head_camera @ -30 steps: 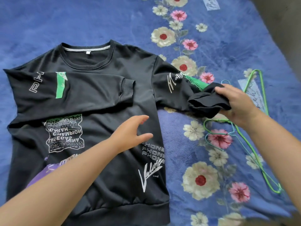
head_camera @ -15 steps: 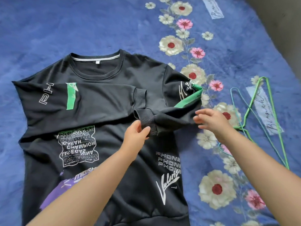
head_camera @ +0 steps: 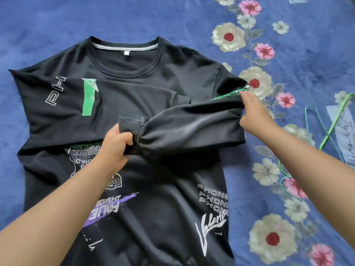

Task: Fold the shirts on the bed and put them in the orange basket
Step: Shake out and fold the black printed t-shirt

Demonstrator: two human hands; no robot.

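Head view. Black shirt (head_camera: 172,73) lies flat, front up, on the bed (head_camera: 57,25), collar away from the camera. Fabric looks matte and soft, a sweatshirt-weight knit; ribbed crew collar (head_camera: 124,60) with a grey inner band and a small white tag. Prints on the chest and lower front: white outlined lettering, a purple brush-stroke block, a white script word near the hem edge on the right.

One sleeve (head_camera: 86,104) is folded across the chest, with a green rectangular patch and white outlined letters; its ribbed cuff ends near mid-chest. The other sleeve (head_camera: 192,123) is stretched across the front just below it, slightly lifted and creased, with green trim at the shoulder end.

Left hand (head_camera: 113,148): fingers curled tight round the ribbed cuff (head_camera: 130,125) of the stretched sleeve, over mid-chest. Right hand (head_camera: 253,114): fingers and thumb pinch the sleeve at the fold by the shirt's side edge.

Bed cover is plush blue fleece with a band of cream and pink flowers down the right. Thin wire hangers (head_camera: 326,131), one green and one blue, lie on the cover right of the shirt, apart from it.
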